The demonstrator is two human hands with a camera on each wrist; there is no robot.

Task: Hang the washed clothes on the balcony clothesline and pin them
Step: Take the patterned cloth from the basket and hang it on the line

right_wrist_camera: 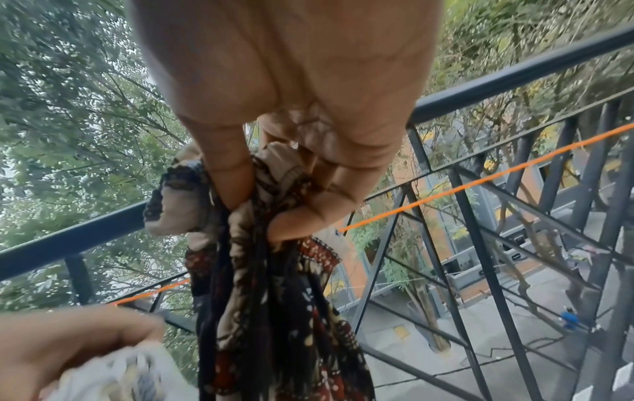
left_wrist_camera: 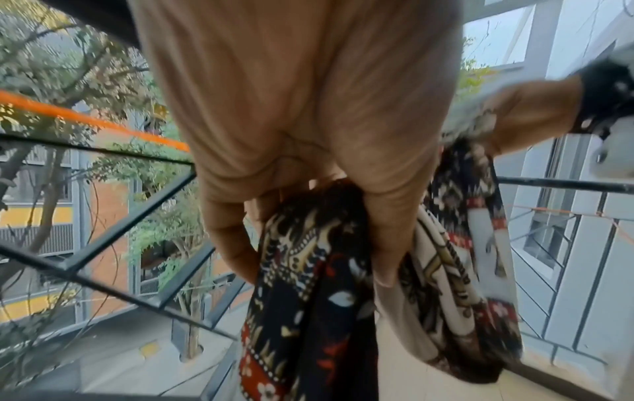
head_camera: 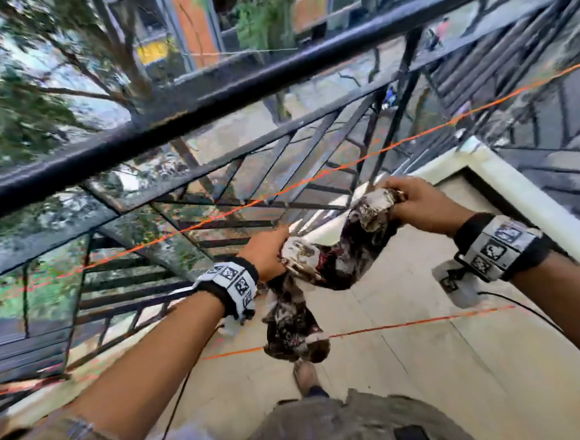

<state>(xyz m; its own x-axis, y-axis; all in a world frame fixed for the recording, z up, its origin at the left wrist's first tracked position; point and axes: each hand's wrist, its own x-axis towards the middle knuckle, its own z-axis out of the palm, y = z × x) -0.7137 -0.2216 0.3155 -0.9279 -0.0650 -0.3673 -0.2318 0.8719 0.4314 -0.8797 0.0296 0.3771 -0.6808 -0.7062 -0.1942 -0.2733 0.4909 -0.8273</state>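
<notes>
A dark patterned cloth with cream, red and black print hangs bunched between my two hands. My left hand grips one end, fingers curled round the fabric. My right hand grips the other end, pinching a wad of cloth between thumb and fingers. An orange clothesline runs diagonally just beyond the hands, level with them. A second orange line passes below, behind the cloth's hanging tail. The cloth is not over either line. No pegs are visible.
A black metal balcony railing with diagonal bars stands right behind the far line. The cream balcony floor and a white ledge lie below and to the right. Trees and a street are far below.
</notes>
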